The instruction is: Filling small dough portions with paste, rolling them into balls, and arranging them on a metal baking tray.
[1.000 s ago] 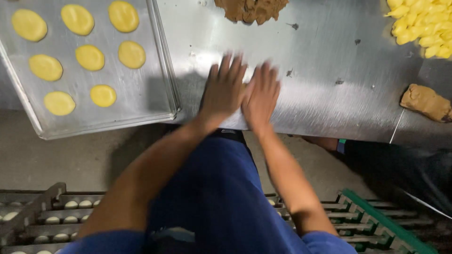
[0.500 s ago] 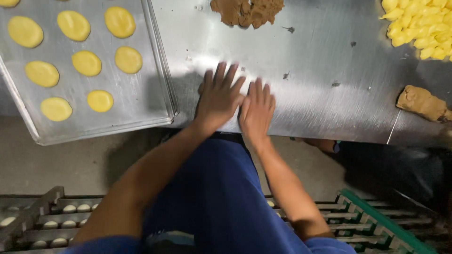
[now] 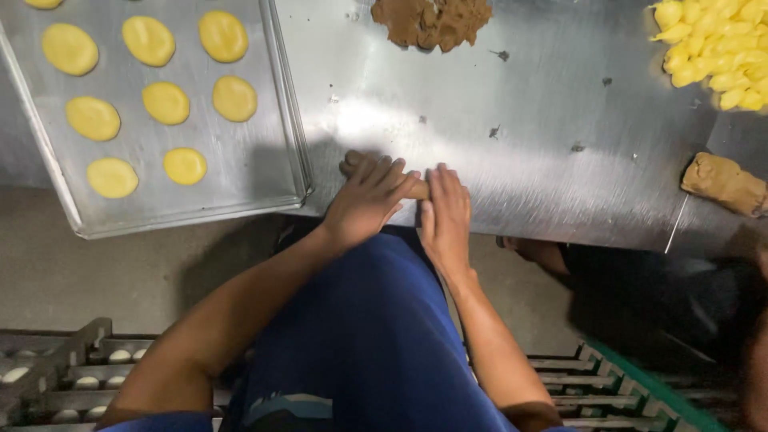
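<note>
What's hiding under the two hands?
A brown dough roll lies on the metal table under the left hand and right hand. Only its left end shows; the rest is covered.

**Steel bench over grey floor, rack below**

Your stainless steel table (image 3: pixel 512 136) shows scratches and a bright glare patch near its front edge. Below it lies dull grey floor (image 3: pixel 104 272). A metal roller rack (image 3: pixel 72 376) crosses the bottom; a green frame edge (image 3: pixel 648 384) sits right.

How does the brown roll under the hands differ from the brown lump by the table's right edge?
The roll is thin, long and mostly covered by the left hand and right hand. The lump is thicker, stubbier and untouched. The roll lies near the table's front edge; the lump sits far right. Both look like brown dough.
</note>
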